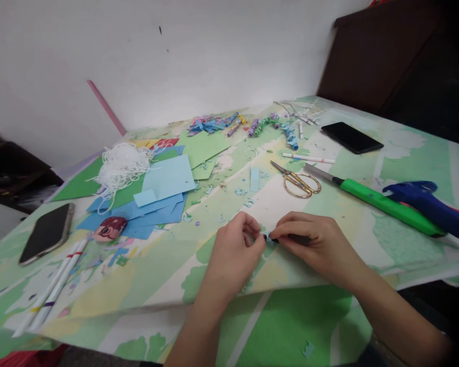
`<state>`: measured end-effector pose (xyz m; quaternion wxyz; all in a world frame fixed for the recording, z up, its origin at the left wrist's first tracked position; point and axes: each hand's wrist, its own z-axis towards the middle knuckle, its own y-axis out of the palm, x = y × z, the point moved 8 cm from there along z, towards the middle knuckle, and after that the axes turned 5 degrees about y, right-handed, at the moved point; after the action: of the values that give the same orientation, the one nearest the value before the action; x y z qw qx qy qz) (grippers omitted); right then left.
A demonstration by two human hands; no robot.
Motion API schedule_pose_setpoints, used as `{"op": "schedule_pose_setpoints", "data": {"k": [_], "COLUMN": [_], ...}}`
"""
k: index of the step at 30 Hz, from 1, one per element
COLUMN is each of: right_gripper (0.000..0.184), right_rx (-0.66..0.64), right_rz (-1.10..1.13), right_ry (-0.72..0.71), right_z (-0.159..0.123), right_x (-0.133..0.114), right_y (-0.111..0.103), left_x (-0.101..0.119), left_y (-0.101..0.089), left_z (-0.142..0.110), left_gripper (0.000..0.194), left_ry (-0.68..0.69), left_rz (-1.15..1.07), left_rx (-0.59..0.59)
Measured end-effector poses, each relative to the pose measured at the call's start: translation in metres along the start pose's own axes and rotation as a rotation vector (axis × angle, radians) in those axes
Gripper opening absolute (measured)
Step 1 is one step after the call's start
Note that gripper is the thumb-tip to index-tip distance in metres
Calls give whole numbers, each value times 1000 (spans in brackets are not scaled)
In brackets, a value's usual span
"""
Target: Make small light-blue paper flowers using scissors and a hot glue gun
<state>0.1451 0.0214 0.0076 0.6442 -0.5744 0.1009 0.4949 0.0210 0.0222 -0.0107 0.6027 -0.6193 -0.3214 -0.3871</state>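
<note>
Close to the table's front edge, my left hand (239,250) and my right hand (319,244) meet with their fingertips almost touching. Between them is a small light blue paper piece (269,238), pinched from both sides; the fingers hide most of it. Just beyond lie a light blue paper strip (254,179) with a white string by it and scattered blue paper scraps (240,192). Gold-handled scissors (299,182) rest with spread blades past my right hand. To its right is a green-handled cutter (386,204), partly under a dark blue tool (432,204).
A white string heap (122,165) sits on coloured paper sheets (168,178) at left. Nearby are a phone (48,232), a round pinkish case (110,229) and white markers (57,285). Another phone (352,137) lies at right; decorated paper rolls (260,125) stand farther back.
</note>
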Motion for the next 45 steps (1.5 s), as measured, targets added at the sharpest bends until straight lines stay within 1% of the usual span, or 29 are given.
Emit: {"op": "schedule_pose_setpoints", "data": {"k": [7,13,17,24,30,36,41,45], "right_gripper": [21,22,22,22,21,23,24,25], "right_rx": [-11,-18,-8,1,-1,-13,-22,-37], "right_rz": [-15,-13,-22,3,0,-22,-24,-26], "right_ry": [12,17,26,34,21,26,49,49], "right_z": [1,1,1,1,1,0,0,0], "right_x": [1,2,3,3,4,6,8,8], "right_y": [1,1,0,-2,-1,0,1,2], "left_x": [1,0,1,1,2,9,9,11], "left_y": [3,3,4,2,2,5,6,4], "left_z": [0,0,-1,-3,-3,-2,-3,-7], "left_gripper": [12,12,13,9,9,11,13,13], "left_ry": [-18,8,21,10,-7,75,100,129], "left_rz": [9,52,78,87,73,154,176,219], "left_rx": [-4,45,58,73,40,2,-14,5]}}
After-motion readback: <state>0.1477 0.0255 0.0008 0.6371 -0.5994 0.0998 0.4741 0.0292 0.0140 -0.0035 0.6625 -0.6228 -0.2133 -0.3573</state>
